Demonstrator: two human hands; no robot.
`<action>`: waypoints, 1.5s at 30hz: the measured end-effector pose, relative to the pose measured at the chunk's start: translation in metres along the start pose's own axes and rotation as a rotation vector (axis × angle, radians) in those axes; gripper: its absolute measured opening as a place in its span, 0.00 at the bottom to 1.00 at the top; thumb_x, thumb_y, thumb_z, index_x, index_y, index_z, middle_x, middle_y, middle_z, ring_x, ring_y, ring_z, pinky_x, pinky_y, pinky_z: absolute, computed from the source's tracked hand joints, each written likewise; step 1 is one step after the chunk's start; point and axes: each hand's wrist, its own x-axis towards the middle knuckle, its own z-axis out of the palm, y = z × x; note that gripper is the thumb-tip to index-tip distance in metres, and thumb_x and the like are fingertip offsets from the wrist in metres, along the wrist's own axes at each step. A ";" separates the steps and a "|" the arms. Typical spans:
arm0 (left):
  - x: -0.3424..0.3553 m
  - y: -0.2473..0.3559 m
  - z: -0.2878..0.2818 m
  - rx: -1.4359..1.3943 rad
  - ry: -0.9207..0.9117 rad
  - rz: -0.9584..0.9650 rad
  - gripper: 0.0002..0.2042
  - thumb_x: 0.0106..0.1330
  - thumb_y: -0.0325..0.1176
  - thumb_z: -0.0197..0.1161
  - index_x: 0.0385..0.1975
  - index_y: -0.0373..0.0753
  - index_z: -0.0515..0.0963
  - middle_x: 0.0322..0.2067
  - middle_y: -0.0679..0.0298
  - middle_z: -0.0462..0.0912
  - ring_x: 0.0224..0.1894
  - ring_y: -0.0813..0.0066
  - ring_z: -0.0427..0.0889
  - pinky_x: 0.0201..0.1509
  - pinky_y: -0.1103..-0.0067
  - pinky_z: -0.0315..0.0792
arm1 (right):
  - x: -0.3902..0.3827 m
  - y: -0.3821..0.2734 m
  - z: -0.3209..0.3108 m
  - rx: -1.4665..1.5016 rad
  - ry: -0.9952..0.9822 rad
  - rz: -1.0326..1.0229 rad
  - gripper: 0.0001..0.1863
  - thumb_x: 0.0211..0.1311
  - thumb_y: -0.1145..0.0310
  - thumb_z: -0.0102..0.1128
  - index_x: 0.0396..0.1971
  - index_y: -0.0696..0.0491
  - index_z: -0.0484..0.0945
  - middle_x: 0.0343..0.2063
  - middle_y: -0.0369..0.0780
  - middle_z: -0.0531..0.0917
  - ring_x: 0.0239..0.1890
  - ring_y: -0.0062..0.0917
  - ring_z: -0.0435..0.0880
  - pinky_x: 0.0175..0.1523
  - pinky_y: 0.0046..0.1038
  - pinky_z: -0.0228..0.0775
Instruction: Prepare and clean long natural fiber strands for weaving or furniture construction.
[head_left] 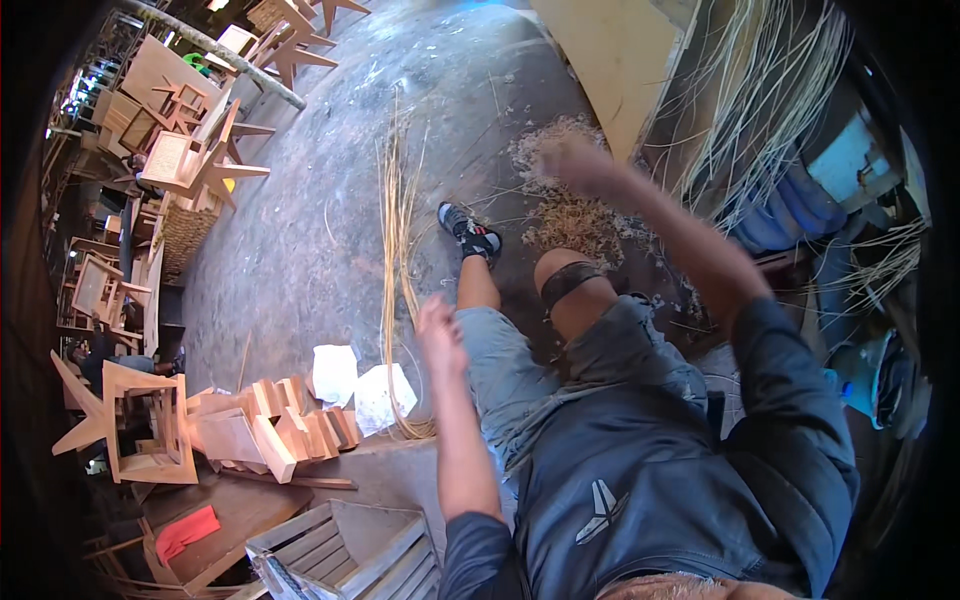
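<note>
My left hand [441, 335] is raised beside my left thigh, fingers curled together. What it holds, if anything, is too small to make out. Close by, a long bundle of thin tan cane strands [392, 235] lies over the floor and bends round near its lower end. My right arm reaches forward, and my right hand [575, 165] is smeared by motion, so its fingers cannot be read. It appears over a heap of pale shavings [575, 220]. A dark band [572, 283] wraps my right knee.
Loose pale strands [745, 110] hang at the right by a tan board [615, 60] and a blue container [790, 215]. Left stand wooden chair frames [150, 420], stacked wood pieces [285, 425] and a slatted crate [345, 550]. White sheets [382, 397] lie near the bundle.
</note>
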 end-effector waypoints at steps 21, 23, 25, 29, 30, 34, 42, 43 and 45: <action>-0.011 -0.041 -0.067 0.745 -0.358 -0.353 0.08 0.63 0.33 0.53 0.31 0.36 0.75 0.18 0.70 0.73 0.15 0.88 0.64 0.18 0.89 0.59 | -0.062 0.068 0.063 1.230 0.251 0.349 0.10 0.52 0.66 0.61 0.20 0.54 0.71 0.11 0.33 0.69 0.10 0.18 0.67 0.15 0.20 0.59; -0.010 -0.039 -0.077 0.760 -0.334 -0.361 0.08 0.63 0.33 0.53 0.31 0.36 0.75 0.18 0.71 0.73 0.15 0.88 0.64 0.18 0.89 0.59 | -0.059 0.067 0.064 1.240 0.263 0.385 0.10 0.52 0.66 0.61 0.19 0.54 0.71 0.11 0.33 0.69 0.11 0.17 0.68 0.15 0.20 0.59; -0.004 -0.038 -0.085 0.754 -0.330 -0.335 0.08 0.63 0.33 0.53 0.30 0.36 0.75 0.17 0.71 0.72 0.15 0.88 0.64 0.18 0.89 0.58 | -0.055 0.065 0.067 1.251 0.278 0.412 0.10 0.52 0.67 0.61 0.19 0.54 0.71 0.11 0.33 0.69 0.11 0.17 0.68 0.16 0.20 0.59; -0.005 -0.041 -0.104 0.720 -0.299 -0.367 0.08 0.63 0.33 0.53 0.28 0.36 0.74 0.17 0.71 0.72 0.15 0.88 0.63 0.17 0.89 0.57 | -0.054 0.067 0.071 1.245 0.255 0.422 0.10 0.52 0.68 0.61 0.18 0.53 0.71 0.11 0.33 0.70 0.12 0.17 0.69 0.17 0.21 0.60; -0.007 -0.042 -0.109 0.718 -0.297 -0.370 0.08 0.63 0.33 0.53 0.28 0.36 0.74 0.17 0.71 0.72 0.15 0.88 0.63 0.17 0.89 0.57 | -0.054 0.067 0.071 1.240 0.251 0.420 0.10 0.52 0.68 0.61 0.17 0.53 0.71 0.12 0.33 0.70 0.13 0.18 0.69 0.17 0.22 0.60; -0.014 -0.044 -0.129 0.740 -0.242 -0.401 0.08 0.63 0.34 0.53 0.28 0.36 0.74 0.17 0.72 0.72 0.15 0.88 0.63 0.17 0.89 0.56 | -0.050 0.071 0.072 1.230 0.249 0.453 0.11 0.52 0.68 0.61 0.15 0.53 0.71 0.11 0.33 0.69 0.12 0.18 0.69 0.16 0.22 0.60; -0.022 -0.042 -0.147 0.777 -0.228 -0.438 0.09 0.63 0.36 0.53 0.28 0.39 0.74 0.17 0.73 0.70 0.14 0.87 0.63 0.16 0.89 0.55 | -0.049 0.066 0.081 1.222 0.230 0.400 0.12 0.52 0.67 0.61 0.15 0.52 0.69 0.11 0.33 0.69 0.12 0.17 0.68 0.16 0.22 0.59; -0.020 -0.043 -0.148 0.794 -0.231 -0.438 0.09 0.63 0.37 0.53 0.28 0.39 0.74 0.16 0.73 0.70 0.14 0.87 0.63 0.16 0.89 0.55 | -0.049 0.065 0.082 1.224 0.221 0.399 0.12 0.52 0.67 0.61 0.15 0.52 0.69 0.11 0.33 0.69 0.12 0.17 0.68 0.16 0.22 0.59; -0.018 -0.043 -0.151 0.813 -0.217 -0.444 0.09 0.63 0.37 0.53 0.27 0.39 0.74 0.16 0.73 0.70 0.14 0.87 0.63 0.17 0.89 0.55 | -0.048 0.065 0.084 1.260 0.233 0.358 0.11 0.53 0.67 0.60 0.16 0.52 0.70 0.11 0.32 0.69 0.12 0.17 0.68 0.16 0.22 0.60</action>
